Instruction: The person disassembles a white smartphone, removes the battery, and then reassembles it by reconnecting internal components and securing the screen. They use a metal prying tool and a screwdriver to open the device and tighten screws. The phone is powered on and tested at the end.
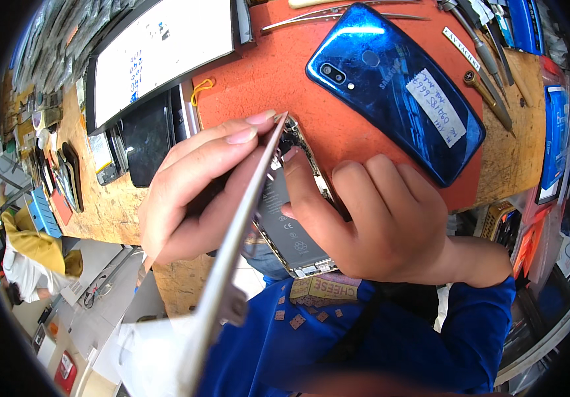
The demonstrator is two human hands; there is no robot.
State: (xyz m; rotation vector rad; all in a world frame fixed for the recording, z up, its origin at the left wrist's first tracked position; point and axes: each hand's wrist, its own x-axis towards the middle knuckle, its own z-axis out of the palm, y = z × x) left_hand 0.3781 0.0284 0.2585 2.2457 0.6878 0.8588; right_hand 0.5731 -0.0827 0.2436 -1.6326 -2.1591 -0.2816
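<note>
My left hand (199, 185) grips a screen panel (232, 258) raised nearly edge-on over an opened phone body (298, 241), whose dark battery and small internal parts show. The panel's lower end comes close to the camera. My right hand (377, 225) is curled over the phone body, its index fingertip touching the parts near the top end; what its hidden fingers hold is unclear. Beyond my hands, a glossy blue phone (384, 92) lies back-up with a white label on it, on an orange mat (252, 73).
Metal tweezers (311, 20) and screwdriver-like tools (487, 99) lie behind and right. A white board (159, 59), dark phone parts (149, 139) and small tools (53, 185) crowd the wooden bench (523, 159). Someone in white and yellow (30, 264) is at far left.
</note>
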